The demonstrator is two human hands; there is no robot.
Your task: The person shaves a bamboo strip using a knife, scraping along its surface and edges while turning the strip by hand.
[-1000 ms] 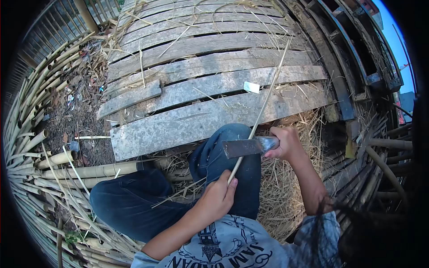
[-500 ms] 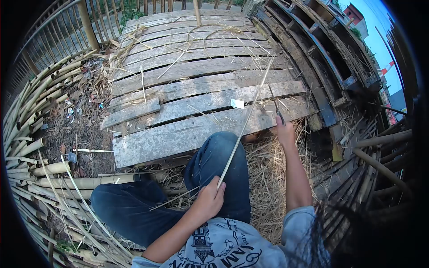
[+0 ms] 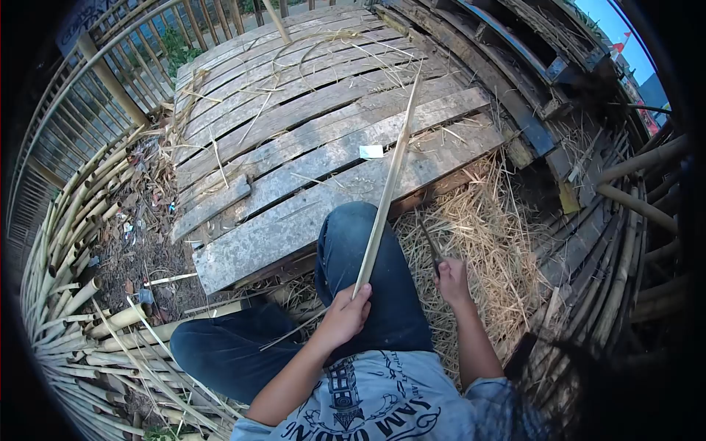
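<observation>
My left hand (image 3: 346, 314) is closed round the lower part of a long, pale bamboo strip (image 3: 387, 195). The strip slants up and away over my bent knee, and its pointed far end lies above the wooden slats. To the right, my right hand (image 3: 451, 281) is closed on the handle of a knife (image 3: 430, 243), whose dark, narrow blade points forward and slightly left. The blade is apart from the strip, above the straw-like shavings (image 3: 485, 235). A thin sliver of bamboo (image 3: 296, 329) sticks out to the left of my left hand.
A slatted wooden platform (image 3: 257, 251) lies ahead, with a small white piece (image 3: 371, 151) and loose slivers on it. Bamboo poles (image 3: 81, 295) are stacked at left. Wooden pallets (image 3: 507, 81) stand at right, near more poles (image 3: 637, 207). A bamboo fence (image 3: 114, 81) runs behind.
My right hand has drawn the knife back toward my body, from over the platform edge to above the shavings. The strip has turned to show its broader face. The camera view has shifted.
</observation>
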